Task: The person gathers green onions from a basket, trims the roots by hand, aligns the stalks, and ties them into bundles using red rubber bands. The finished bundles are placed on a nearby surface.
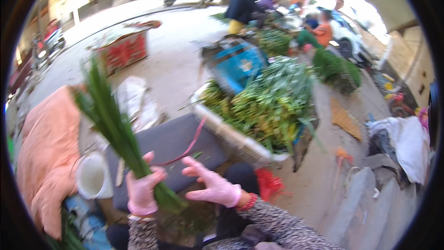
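My left hand (144, 187), in a thin pink glove, grips a bundle of long green leafy stalks (121, 135). The bundle slants up to the left, and its cut ends point down to the right. My right hand (213, 185), also gloved in pink, is spread with nothing in it, to the right of the bundle. Beneath the hands is a dark padded surface (187, 132) with a pink strip (194, 139) lying across it. A white plastic crate (236, 135) ahead to the right holds a heap of leafy greens (270, 100).
A white bucket (93, 175) and a salmon-coloured cloth (52, 146) are at my left. Red netting (269, 184) lies beyond my right knee. A blue container (239, 64) leans by the crate. Farther off are a red box (125, 50), seated people (242, 5) and a white car (347, 41).
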`<state>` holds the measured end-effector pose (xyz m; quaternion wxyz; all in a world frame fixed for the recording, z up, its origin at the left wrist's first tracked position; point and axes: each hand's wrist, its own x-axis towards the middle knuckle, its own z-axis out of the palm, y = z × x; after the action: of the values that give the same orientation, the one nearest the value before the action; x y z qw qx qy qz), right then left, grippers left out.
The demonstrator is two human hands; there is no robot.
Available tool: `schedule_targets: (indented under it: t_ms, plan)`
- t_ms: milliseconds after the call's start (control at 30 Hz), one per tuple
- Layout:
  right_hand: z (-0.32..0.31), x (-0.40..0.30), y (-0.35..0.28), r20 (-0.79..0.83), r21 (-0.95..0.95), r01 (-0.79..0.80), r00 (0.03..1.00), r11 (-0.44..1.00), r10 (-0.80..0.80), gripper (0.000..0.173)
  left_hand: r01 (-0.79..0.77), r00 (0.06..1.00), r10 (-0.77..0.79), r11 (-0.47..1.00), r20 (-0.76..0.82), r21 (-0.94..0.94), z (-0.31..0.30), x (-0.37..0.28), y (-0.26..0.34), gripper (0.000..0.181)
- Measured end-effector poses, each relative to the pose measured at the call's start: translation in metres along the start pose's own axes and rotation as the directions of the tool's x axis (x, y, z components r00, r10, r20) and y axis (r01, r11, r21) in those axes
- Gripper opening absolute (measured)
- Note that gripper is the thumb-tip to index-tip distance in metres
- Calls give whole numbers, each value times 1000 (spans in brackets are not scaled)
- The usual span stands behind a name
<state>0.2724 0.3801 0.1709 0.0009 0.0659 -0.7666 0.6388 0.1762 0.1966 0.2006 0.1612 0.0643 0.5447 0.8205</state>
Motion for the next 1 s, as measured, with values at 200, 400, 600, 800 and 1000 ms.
schedule_targets:
  t_ms: [200,400,600,800,1000]
  plan:
    - [61,1,22,31,-135,34,999,990,-30,115,35,997,-37,999,-64,-30,-10,-5,-20,52]
    - [93,2,50,-90,-74,13,996,997,-20,115,27,989,-51,985,-138,-172,-10,-1,-51,48]
    - [99,7,45,-126,154,-51,989,987,71,94,12,969,-45,991,-241,-136,-5,3,-76,47]
    - [106,6,83,-76,418,-193,966,888,246,85,21,946,-7,999,-323,41,2,1,-97,40]
    - [100,8,85,-4,566,-268,945,780,328,58,61,979,-42,994,-198,88,-1,3,-83,59]
